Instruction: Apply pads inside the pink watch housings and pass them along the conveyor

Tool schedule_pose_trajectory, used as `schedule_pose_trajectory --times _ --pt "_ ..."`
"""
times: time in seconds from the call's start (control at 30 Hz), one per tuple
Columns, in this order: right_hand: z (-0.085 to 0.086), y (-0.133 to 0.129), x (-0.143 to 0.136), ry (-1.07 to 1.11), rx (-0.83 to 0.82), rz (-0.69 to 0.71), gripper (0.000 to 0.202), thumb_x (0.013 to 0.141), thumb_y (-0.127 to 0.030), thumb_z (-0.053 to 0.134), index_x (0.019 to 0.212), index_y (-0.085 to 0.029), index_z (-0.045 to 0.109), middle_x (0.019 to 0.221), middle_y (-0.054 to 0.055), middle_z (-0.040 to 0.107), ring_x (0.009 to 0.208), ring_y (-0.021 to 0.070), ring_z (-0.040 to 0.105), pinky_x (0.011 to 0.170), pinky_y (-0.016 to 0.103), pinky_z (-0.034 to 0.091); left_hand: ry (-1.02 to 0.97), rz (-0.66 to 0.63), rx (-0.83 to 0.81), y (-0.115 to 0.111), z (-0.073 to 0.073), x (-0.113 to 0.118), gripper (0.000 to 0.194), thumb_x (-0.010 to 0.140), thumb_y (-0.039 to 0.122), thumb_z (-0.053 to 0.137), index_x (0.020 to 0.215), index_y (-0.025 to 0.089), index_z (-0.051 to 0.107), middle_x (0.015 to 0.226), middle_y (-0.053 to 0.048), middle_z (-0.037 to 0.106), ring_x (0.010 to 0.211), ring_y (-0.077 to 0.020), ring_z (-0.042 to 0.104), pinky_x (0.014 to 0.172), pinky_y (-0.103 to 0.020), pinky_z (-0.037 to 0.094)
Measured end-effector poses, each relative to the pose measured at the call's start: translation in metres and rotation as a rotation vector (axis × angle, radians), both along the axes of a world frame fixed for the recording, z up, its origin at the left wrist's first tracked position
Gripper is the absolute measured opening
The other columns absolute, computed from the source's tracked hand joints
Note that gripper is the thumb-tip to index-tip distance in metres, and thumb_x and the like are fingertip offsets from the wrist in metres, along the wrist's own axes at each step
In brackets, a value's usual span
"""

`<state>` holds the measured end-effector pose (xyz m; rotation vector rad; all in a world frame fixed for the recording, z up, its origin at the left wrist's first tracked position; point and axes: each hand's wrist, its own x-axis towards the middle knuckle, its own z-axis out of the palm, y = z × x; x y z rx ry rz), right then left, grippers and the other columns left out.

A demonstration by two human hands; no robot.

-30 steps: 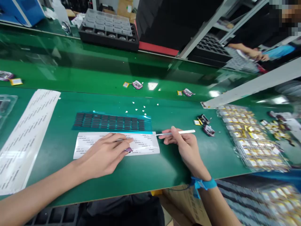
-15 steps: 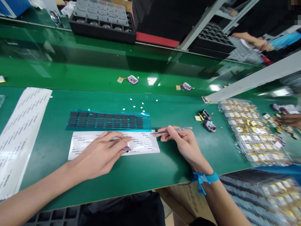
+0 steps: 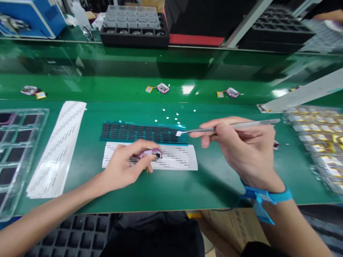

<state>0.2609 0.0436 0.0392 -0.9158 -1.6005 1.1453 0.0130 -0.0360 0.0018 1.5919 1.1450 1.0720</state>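
Note:
My left hand (image 3: 124,166) grips a small purple-rimmed device (image 3: 150,153) over a white printed sheet (image 3: 179,157). Metal tweezers (image 3: 249,124) are pinched in my right hand (image 3: 241,146), which wears a blue wrist strap. A small white square piece (image 3: 178,133) is at the tweezers' tip, above the right end of a blue film (image 3: 102,137) carrying rows of dark strips. The film lies just behind the white sheet. Several tiny white bits (image 3: 167,117) are scattered beyond the film.
Long white printed sheets (image 3: 61,146) and a clear tray (image 3: 45,125) lie at left. Devices with yellow batteries (image 3: 162,88) sit along the back. Trays of batteries (image 3: 321,135) stand at right. A white post (image 3: 302,92) slants at the right rear.
My right hand has risen off the white sheet with the tweezers, and a small white piece now shows at their tip. My left hand has turned, showing more of the purple device. The view has shifted left.

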Motion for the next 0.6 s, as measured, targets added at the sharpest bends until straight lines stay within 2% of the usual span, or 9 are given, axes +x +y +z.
schedule_pose_trajectory --times 0.1,0.23,0.3,0.37,0.6 --pt "0.008 -0.003 -0.031 0.016 -0.001 0.052 0.025 0.095 -0.043 0.074 0.084 -0.021 0.079 0.076 0.004 0.078 0.056 0.0156 0.070 0.057 0.030 0.063 -0.255 0.135 -0.217 0.002 0.006 0.001 0.020 0.097 0.028 0.065 0.113 0.017 0.066 0.081 0.000 0.076 0.049 -0.0142 0.073 0.049 -0.023 0.057" --pt "0.000 -0.008 -0.052 0.022 -0.102 0.117 0.032 0.096 -0.049 0.070 0.083 -0.020 0.075 0.073 0.004 0.078 0.051 0.0137 0.068 0.050 0.025 0.061 -0.403 0.085 -0.303 0.004 0.003 0.003 0.024 0.091 0.021 0.072 0.113 0.015 0.066 0.088 -0.003 0.079 0.070 -0.0198 0.081 0.066 -0.026 0.065" --pt "-0.007 -0.011 -0.055 0.006 -0.133 0.149 0.033 0.096 -0.051 0.070 0.085 -0.021 0.075 0.070 0.003 0.076 0.052 0.0147 0.070 0.051 0.025 0.061 -0.427 0.044 -0.291 0.002 -0.001 0.005 0.032 0.089 0.016 0.073 0.120 0.015 0.065 0.093 -0.005 0.081 0.082 -0.0216 0.082 0.075 -0.027 0.066" --pt "-0.013 -0.016 -0.056 -0.016 -0.143 0.153 0.033 0.096 -0.053 0.069 0.085 -0.022 0.075 0.069 0.003 0.076 0.053 0.0156 0.070 0.052 0.027 0.062 -0.420 0.027 -0.252 0.000 -0.004 0.007 0.037 0.089 0.015 0.072 0.125 0.014 0.065 0.097 -0.007 0.082 0.087 -0.0215 0.082 0.077 -0.027 0.066" --pt "-0.021 -0.025 -0.058 -0.071 -0.104 0.071 0.032 0.098 -0.052 0.066 0.085 -0.026 0.077 0.064 0.003 0.074 0.055 0.0186 0.072 0.053 0.030 0.063 -0.302 0.080 -0.197 -0.006 -0.005 0.011 0.042 0.088 0.017 0.073 0.129 0.013 0.066 0.105 -0.010 0.082 0.086 -0.0217 0.080 0.072 -0.028 0.065"
